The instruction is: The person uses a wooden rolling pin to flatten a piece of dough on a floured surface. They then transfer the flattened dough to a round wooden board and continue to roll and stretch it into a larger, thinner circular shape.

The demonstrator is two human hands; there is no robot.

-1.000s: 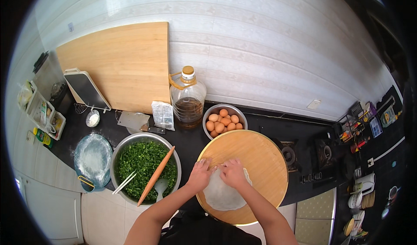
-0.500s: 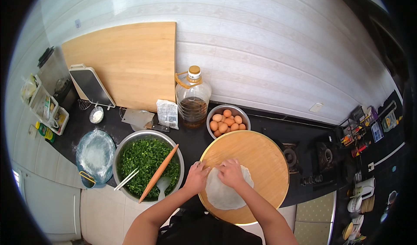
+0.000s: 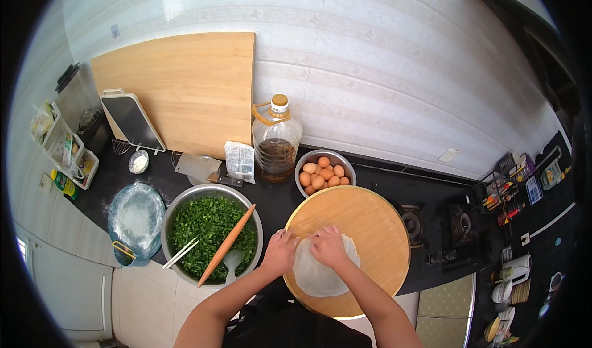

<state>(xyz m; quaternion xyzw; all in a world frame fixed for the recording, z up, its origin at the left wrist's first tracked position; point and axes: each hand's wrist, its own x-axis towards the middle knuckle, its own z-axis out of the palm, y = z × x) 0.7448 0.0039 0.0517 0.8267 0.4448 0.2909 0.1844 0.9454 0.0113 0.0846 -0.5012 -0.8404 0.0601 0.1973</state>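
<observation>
A thin, pale round dough sheet [image 3: 320,279] lies on a round wooden board [image 3: 382,249] in front of me. At its far left edge my left hand [image 3: 280,251] has its fingers closed on the rim of the dough. My right hand [image 3: 328,247] reaches across the sheet, fingers bent down and pinching its far edge. The hands cover that part of the rim, so the exact grip is partly hidden. Left of the board stands a steel bowl [image 3: 166,236] of chopped greens [image 3: 206,224], with a wooden rolling pin [image 3: 227,245] laid across it.
White chopsticks [image 3: 180,253] and a grey spoon [image 3: 232,263] rest at the bowl. A floured blue lid-like round [image 3: 137,218] lies further left. Behind are a cleaver [image 3: 196,166], an oil jug [image 3: 276,144] and a bowl of eggs [image 3: 322,174]. Stove burners [image 3: 412,223] sit right.
The whole view has shifted very slightly. Both hands stay at the far edge of the dough sheet, with no clear change in their grip.
</observation>
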